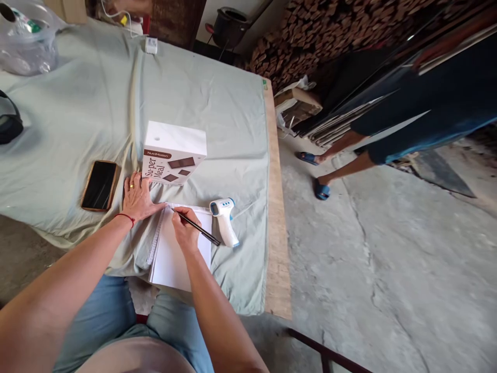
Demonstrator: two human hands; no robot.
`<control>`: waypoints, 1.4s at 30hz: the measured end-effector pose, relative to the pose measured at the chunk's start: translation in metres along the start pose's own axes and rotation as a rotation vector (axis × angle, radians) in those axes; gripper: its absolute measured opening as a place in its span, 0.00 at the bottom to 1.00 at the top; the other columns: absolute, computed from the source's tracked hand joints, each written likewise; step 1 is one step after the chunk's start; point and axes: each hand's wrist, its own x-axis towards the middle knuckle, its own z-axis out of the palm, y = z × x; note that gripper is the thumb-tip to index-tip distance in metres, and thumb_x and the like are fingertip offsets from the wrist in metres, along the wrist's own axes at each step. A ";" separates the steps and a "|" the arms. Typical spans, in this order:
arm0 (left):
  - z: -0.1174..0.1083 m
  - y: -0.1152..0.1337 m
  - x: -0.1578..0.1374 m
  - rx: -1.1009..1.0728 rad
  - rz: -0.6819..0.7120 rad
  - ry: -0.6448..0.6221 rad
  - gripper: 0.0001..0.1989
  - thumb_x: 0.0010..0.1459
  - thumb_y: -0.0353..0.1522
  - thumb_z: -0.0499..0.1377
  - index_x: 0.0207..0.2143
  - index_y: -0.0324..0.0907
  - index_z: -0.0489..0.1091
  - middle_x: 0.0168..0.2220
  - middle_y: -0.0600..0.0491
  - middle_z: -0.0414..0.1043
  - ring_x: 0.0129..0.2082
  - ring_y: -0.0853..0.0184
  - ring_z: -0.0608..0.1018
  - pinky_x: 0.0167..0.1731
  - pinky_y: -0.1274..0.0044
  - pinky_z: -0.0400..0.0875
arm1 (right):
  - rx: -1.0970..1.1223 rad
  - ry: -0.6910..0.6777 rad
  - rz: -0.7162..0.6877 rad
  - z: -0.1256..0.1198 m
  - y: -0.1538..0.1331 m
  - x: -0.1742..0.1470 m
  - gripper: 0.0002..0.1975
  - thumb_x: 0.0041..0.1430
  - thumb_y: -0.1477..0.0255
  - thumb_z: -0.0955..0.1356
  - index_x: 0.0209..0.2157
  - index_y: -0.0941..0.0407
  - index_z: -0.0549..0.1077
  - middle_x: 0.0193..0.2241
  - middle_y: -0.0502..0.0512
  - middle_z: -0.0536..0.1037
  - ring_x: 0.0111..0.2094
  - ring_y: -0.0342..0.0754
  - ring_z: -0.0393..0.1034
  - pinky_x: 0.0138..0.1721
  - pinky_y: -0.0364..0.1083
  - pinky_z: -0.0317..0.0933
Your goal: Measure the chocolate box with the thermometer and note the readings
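Observation:
A black pen [200, 228] is gripped in my right hand [185, 228], its tip near the top left of an open spiral notebook [171, 264]. The page looks white, and my hand rests on it. My left hand [137, 199] lies with fingers spread on the cloth, thumb reaching to the notebook's upper left corner. Just beyond its fingers stands a white Super Meal box [174, 137]. To the right of the notebook lies a white and blue infrared thermometer [225, 220]. Left of my left hand is a dark-screened smartphone [100, 185] in a brown case.
A pale green cloth [233, 114] covers the table, whose bare wooden edge [277, 233] shows at right. A clear plastic container [27, 46], black headphones [10, 122] and a small white adapter [151, 45] sit on it. Another person [373, 134] stands beyond the right edge, near stacked firewood [310, 31].

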 end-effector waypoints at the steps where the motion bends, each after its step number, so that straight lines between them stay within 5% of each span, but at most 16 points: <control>1: 0.000 0.000 0.000 0.000 0.004 -0.001 0.43 0.42 0.54 0.67 0.53 0.37 0.61 0.62 0.33 0.56 0.68 0.42 0.54 0.67 0.52 0.44 | 0.011 0.016 0.034 0.002 0.003 0.000 0.08 0.51 0.65 0.66 0.30 0.55 0.72 0.20 0.46 0.71 0.21 0.42 0.62 0.26 0.44 0.60; 15: 0.001 0.000 0.000 -0.008 0.021 0.005 0.43 0.42 0.57 0.65 0.53 0.39 0.62 0.63 0.33 0.56 0.68 0.42 0.54 0.66 0.51 0.44 | -0.025 -0.253 0.025 -0.022 -0.004 0.018 0.07 0.50 0.67 0.65 0.30 0.55 0.71 0.20 0.45 0.70 0.20 0.41 0.60 0.24 0.43 0.56; 21: 0.001 0.000 0.001 -0.033 0.006 -0.006 0.42 0.41 0.54 0.67 0.52 0.40 0.62 0.63 0.34 0.56 0.68 0.42 0.54 0.66 0.51 0.43 | -0.013 -0.107 0.087 -0.028 -0.026 0.014 0.07 0.50 0.67 0.65 0.31 0.55 0.69 0.20 0.44 0.69 0.20 0.40 0.59 0.23 0.42 0.56; 28: 0.000 0.001 0.001 -0.015 0.020 -0.002 0.38 0.43 0.48 0.68 0.52 0.40 0.61 0.62 0.34 0.56 0.68 0.44 0.55 0.67 0.53 0.44 | -0.044 -0.006 -0.008 -0.006 0.000 0.004 0.08 0.48 0.64 0.65 0.27 0.54 0.68 0.20 0.46 0.70 0.22 0.43 0.61 0.27 0.44 0.60; 42: 0.002 0.000 0.001 -0.004 0.032 -0.013 0.42 0.40 0.51 0.69 0.52 0.41 0.60 0.64 0.33 0.54 0.69 0.42 0.53 0.66 0.50 0.43 | -0.159 -0.063 -0.054 -0.001 0.013 0.003 0.09 0.53 0.63 0.66 0.29 0.54 0.72 0.22 0.47 0.74 0.23 0.44 0.65 0.30 0.45 0.62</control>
